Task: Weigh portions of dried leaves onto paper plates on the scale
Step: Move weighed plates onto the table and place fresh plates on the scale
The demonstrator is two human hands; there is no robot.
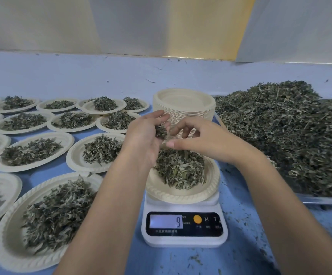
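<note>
Over the blue tabletop (pixel 161 259), the left hand (pixel 143 135) cupped dried green leaves (pixel 160 132); at its three o'clock, the right hand (pixel 204 139) curled, grip unclear.

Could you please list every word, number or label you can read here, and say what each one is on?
"9": on the scale's display.
"M": on the scale, right of the orange button.
"T": on the scale, right of the "M".
Small Chinese print under the display, with more under the buttons and beside the display: too blurred to read.
Nothing else bears readable text.
</note>
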